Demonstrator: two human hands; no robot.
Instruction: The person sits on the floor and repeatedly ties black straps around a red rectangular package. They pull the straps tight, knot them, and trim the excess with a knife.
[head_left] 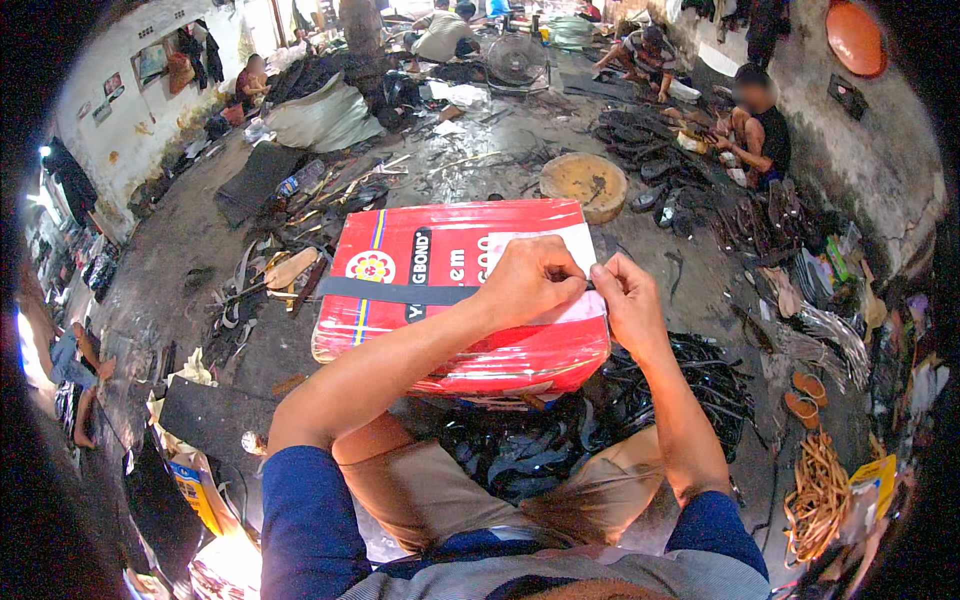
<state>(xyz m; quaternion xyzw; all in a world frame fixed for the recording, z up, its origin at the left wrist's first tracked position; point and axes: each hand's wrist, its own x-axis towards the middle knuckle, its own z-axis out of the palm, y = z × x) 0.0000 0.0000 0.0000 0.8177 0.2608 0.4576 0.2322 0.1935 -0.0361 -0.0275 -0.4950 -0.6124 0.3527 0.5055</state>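
Head view: strap (400, 292) runs left to right over the box (505, 355) at frame centre; left hand (533, 278), nearer its length, and right hand (630, 300) seem pinched on its right end

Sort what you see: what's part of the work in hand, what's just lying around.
In use:
- dark strip, left hand and right hand at its right end
- red box beneath it
- perhaps the black strips heaped nearby

Apparently just lying around:
- round block
- orange sandals
- tan strip bundle
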